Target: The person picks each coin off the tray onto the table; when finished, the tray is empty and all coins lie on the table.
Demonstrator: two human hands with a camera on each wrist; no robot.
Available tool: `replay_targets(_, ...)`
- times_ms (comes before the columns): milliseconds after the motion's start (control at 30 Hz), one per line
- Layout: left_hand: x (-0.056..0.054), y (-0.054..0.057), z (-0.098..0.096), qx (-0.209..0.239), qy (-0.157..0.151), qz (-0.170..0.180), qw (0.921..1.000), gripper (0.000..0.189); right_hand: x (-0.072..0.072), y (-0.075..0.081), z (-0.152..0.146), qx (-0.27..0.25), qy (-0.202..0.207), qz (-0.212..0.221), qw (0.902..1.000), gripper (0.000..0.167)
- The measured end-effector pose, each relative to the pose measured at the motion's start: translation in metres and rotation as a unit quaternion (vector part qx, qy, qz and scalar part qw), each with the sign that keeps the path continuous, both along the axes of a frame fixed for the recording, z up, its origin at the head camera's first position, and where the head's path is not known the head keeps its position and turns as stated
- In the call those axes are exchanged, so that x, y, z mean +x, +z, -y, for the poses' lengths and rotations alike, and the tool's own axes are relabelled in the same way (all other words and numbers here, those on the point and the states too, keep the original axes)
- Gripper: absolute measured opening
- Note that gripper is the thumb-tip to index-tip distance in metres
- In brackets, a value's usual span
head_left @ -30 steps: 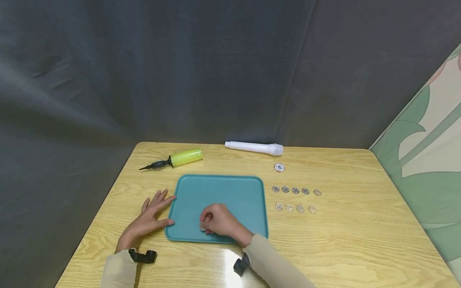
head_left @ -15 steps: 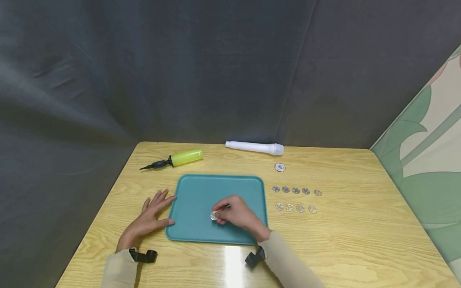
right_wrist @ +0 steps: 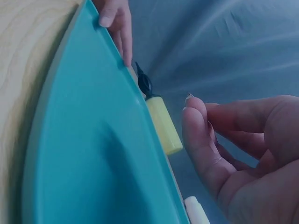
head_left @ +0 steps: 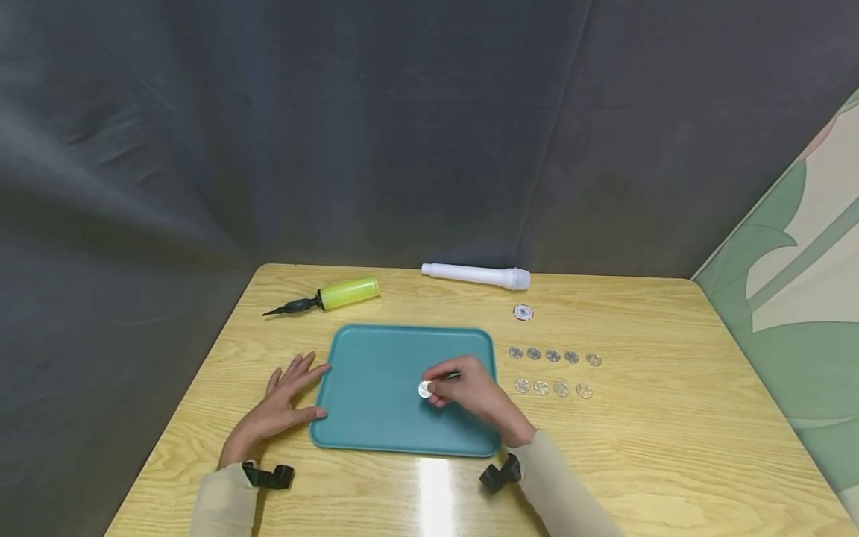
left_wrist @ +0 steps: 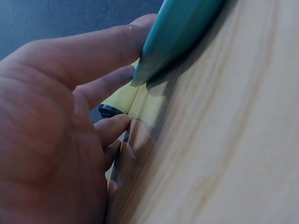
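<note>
My right hand (head_left: 475, 391) pinches a round silver coin (head_left: 424, 389) between thumb and fingertips, held up over the right half of the teal tray (head_left: 376, 373). In the right wrist view the coin is nearly hidden behind the fingertips (right_wrist: 196, 114), and a shadow falls on the tray below. My left hand (head_left: 271, 410) lies spread at the tray's left edge, thumb and forefinger touching the rim. Seen from the left wrist, those fingers (left_wrist: 107, 53) are fairly straight against the tray's side (left_wrist: 170, 39). No other thing lies on the visible tray surface.
Right of the tray, silver coins lie in two rows, a back row (head_left: 553, 356) and a front row (head_left: 541, 388). Behind them is a poker chip (head_left: 523, 312). A white toy microphone (head_left: 473, 274) and a yellow-green balloon pump (head_left: 349, 293) lie along the table's back.
The right hand has lifted the coin from the front of the tray and carried it rightward and back, turning its face into view. The left hand has stayed at the rim.
</note>
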State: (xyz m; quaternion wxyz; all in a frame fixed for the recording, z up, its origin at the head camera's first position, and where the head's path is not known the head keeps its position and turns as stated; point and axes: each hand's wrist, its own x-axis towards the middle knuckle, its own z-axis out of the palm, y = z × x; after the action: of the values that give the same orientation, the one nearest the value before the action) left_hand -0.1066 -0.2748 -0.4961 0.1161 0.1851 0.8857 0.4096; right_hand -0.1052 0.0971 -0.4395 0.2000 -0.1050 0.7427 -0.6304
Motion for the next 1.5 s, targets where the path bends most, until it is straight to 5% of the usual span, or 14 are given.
replay_targets(833, 0.0, -0.002, -0.001, 0.009, -0.004, -0.003, 0.9999, 0.078, 0.002, -0.001, -0.089, 0.0, -0.054, -0.04, 0.9978, 0.029)
replay_targets(1500, -0.001, -0.002, 0.0, 0.009, -0.003, 0.001, 0.9999, 0.077, 0.015, 0.005, -0.167, 0.017, -0.146, -0.028, 0.9887, 0.036)
